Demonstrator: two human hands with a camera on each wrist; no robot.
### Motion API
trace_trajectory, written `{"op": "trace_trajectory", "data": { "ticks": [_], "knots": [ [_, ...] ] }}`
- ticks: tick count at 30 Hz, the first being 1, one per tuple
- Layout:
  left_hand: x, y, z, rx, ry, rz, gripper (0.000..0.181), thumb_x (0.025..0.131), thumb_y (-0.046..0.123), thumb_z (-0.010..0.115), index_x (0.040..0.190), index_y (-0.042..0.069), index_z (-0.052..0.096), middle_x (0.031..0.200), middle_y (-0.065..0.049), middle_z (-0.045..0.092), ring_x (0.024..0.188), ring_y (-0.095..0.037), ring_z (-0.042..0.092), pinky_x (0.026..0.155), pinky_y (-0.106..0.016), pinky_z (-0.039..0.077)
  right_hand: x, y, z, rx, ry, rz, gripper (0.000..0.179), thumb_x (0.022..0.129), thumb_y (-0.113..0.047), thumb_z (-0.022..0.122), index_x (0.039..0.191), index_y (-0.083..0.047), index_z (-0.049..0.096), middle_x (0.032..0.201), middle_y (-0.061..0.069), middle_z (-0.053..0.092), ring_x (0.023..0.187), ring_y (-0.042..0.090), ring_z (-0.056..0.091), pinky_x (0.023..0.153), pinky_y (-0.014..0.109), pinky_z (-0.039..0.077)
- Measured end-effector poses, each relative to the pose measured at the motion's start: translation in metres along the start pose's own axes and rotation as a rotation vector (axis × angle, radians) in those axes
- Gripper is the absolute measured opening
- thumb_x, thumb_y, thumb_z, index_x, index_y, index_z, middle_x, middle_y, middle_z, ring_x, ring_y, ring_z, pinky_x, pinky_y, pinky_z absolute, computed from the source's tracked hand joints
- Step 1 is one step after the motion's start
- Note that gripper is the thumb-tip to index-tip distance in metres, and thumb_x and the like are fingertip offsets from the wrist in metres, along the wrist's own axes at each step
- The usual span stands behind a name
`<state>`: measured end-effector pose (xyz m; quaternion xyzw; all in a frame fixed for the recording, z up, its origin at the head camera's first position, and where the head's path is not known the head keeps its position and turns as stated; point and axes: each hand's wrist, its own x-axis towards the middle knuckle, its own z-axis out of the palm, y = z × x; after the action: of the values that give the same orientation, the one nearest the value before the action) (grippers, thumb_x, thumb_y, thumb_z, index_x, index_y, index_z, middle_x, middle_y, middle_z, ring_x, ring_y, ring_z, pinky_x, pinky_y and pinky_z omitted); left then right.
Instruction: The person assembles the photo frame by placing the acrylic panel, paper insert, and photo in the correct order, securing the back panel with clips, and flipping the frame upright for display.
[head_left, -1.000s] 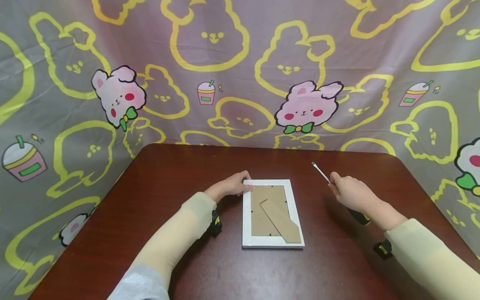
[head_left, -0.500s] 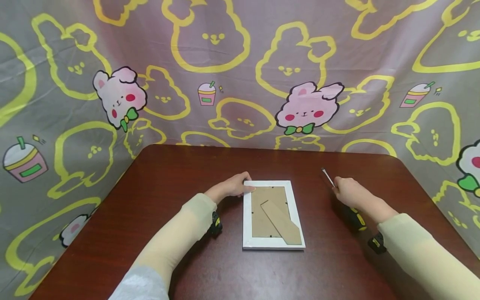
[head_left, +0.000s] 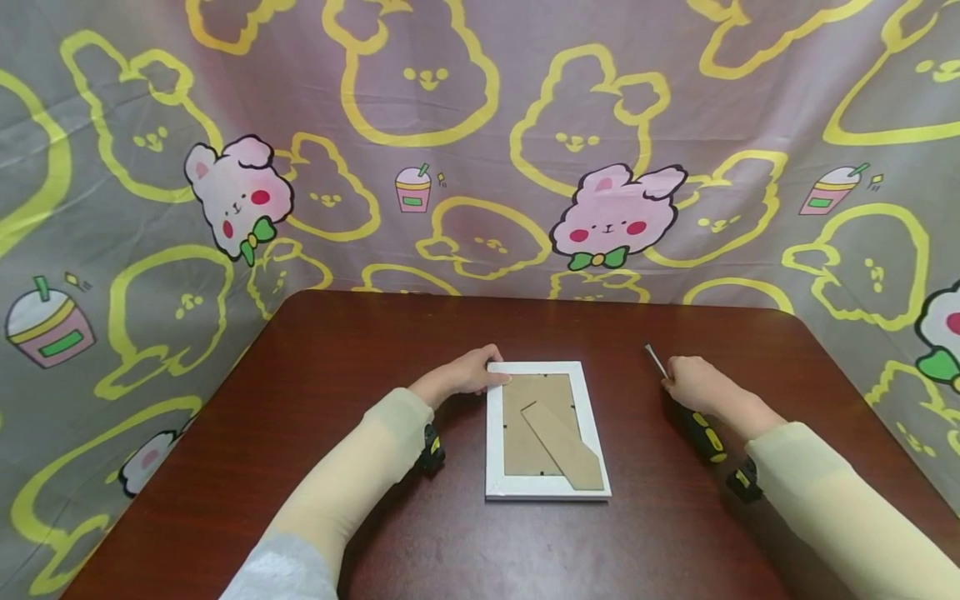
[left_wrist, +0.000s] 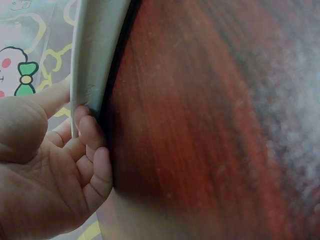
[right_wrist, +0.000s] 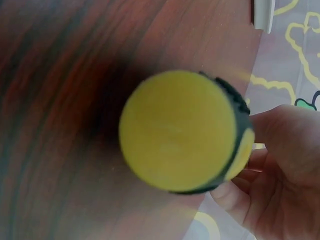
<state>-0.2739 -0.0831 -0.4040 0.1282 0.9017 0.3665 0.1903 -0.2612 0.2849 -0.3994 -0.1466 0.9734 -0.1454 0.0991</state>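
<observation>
A white picture frame [head_left: 494, 442] lies back side up on the table, its brown backing board [head_left: 523, 450] and slanted stand leg [head_left: 564, 446] showing. My left hand [head_left: 467, 371] grips its far left corner, thumb on top. In the left wrist view, curled fingers [left_wrist: 92, 137] meet the frame's edge [left_wrist: 97, 50]. Right of the frame, my right hand [head_left: 703, 387] holds a black-and-yellow screwdriver [head_left: 707, 435]. Its metal shaft [head_left: 657, 362] points away to the far left, apart from the frame. The round yellow handle end [right_wrist: 177, 130] fills the middle of the right wrist view.
The dark red-brown wooden table [head_left: 360, 367] has rounded far corners. A grey curtain [head_left: 480, 167] with rabbit and cup prints encloses its back and sides. Black camera straps [head_left: 431, 450] sit at both wrists.
My right hand has drawn the screwdriver slightly toward me and to the right at its tip, and more of the handle shows. The left hand and picture frame stay put.
</observation>
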Motion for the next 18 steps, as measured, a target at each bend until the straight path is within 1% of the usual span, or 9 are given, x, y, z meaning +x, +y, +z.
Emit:
{"op": "trace_trajectory", "data": {
  "ticks": [9, 14, 18],
  "knots": [
    [-0.0003, -0.0009, -0.0003, -0.005, 0.0, 0.004, 0.021, 0.095, 0.022, 0.065, 0.101, 0.008, 0.051, 0.077, -0.006, 0.05, 0.061, -0.016, 0.048, 0.055, -0.026, 0.041, 0.0023, 0.0025, 0.0024, -0.027, -0.001, 0.023, 0.031, 0.093, -0.008, 0.058, 0.064, -0.007, 0.048, 0.055, 0.002, 0.044, 0.046, 0.014, 0.042, 0.047, 0.029, 0.036],
    [0.0001, -0.0009, -0.0006, 0.0, 0.005, 0.009, 0.021, 0.095, 0.022, 0.065, 0.102, 0.008, 0.051, 0.079, -0.007, 0.051, 0.062, -0.016, 0.048, 0.055, -0.027, 0.041, 0.0015, -0.0008, -0.0001, -0.046, 0.011, 0.031, 0.031, 0.092, -0.008, 0.059, 0.063, -0.007, 0.048, 0.055, 0.003, 0.044, 0.047, 0.014, 0.043, 0.047, 0.029, 0.037],
    [0.0002, -0.0013, -0.0006, 0.0, 0.005, 0.003, 0.021, 0.095, 0.022, 0.066, 0.101, 0.008, 0.051, 0.081, -0.007, 0.051, 0.062, -0.017, 0.049, 0.056, -0.027, 0.042, 0.0008, -0.0038, -0.0018, -0.046, -0.006, 0.053, 0.029, 0.093, -0.009, 0.059, 0.066, -0.006, 0.051, 0.057, 0.004, 0.047, 0.047, 0.015, 0.046, 0.047, 0.029, 0.039]
  ]
}}
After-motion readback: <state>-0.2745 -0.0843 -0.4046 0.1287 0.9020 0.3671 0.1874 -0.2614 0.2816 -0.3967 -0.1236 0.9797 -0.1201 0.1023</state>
